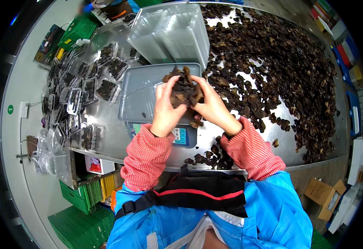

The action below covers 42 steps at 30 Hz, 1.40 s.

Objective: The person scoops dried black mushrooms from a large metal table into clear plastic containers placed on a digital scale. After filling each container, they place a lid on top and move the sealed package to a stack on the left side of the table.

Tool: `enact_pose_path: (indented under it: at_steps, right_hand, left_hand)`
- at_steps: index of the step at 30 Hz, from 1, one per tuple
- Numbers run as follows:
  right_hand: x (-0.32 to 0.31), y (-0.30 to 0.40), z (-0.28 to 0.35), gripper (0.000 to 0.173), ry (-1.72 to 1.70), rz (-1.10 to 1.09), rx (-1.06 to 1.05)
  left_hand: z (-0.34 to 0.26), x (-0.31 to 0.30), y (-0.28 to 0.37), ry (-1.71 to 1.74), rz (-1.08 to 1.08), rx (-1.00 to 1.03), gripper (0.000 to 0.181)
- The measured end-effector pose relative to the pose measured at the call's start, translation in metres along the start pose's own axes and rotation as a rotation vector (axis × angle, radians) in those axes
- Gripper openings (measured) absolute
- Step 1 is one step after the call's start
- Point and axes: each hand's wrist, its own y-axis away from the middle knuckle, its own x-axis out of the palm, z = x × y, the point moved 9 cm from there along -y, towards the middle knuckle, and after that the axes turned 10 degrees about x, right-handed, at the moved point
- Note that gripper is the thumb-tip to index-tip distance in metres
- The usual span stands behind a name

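My left hand (166, 107) and my right hand (212, 104) together hold a clump of dark brown wood ear mushrooms (181, 97) between their fingers. The clump is above the grey platform of a digital scale (130, 82). Part of a clear plastic container (144, 93) shows on the platform, left of my hands; the rest is hidden beneath them. My left forearm covers part of the scale's keypad (182, 137). A tall stack of clear plastic containers (175, 34) stands just beyond the scale.
Loose wood ear mushrooms (281, 59) spread over the right of the metal table (105, 130); a small pile (214, 157) lies near the front edge. Filled clear packs (108, 88) crowd the left. Green crates (81, 224) stand below left. An open cardboard box (323, 194) is on the floor, right.
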Motion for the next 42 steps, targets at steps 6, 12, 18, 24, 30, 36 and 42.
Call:
enact_pose_path:
  at_steps: [6,12,18,24,30,36,42]
  right_hand:
    - [0.061,-0.028,0.004,0.073,0.327,0.037,-0.087]
    - [0.041,-0.020,-0.003,0.058,-0.155,0.096,0.109]
    - [-0.025,0.014,-0.024,0.050,-0.516,0.145,0.307]
    - [-0.081,0.051,-0.079,0.075,0.884,-0.093,0.114]
    - [-0.015,0.053,-0.014,0.049,0.605,-0.088,-0.154]
    - [0.050,0.051,0.011,0.040,0.847,-0.079,-0.402]
    - [0.044,0.036,-0.007,0.010,0.624,0.029,-0.318]
  left_hand:
    - [0.061,-0.045,0.020,-0.230,0.011,-0.041,0.067]
    - [0.056,-0.062,0.021,-0.322,-0.035,-0.099,0.067]
    - [0.067,-0.089,0.053,0.027,-0.234,-0.307,0.059]
    - [0.094,-0.134,0.122,0.297,-0.554,-0.399,0.042]
    - [0.095,-0.163,0.178,0.429,-0.874,-0.591,0.037]
    - [0.120,-0.134,0.217,0.704,-1.094,-0.795,0.051]
    - [0.136,-0.106,0.196,1.008,-1.018,-0.842,0.054]
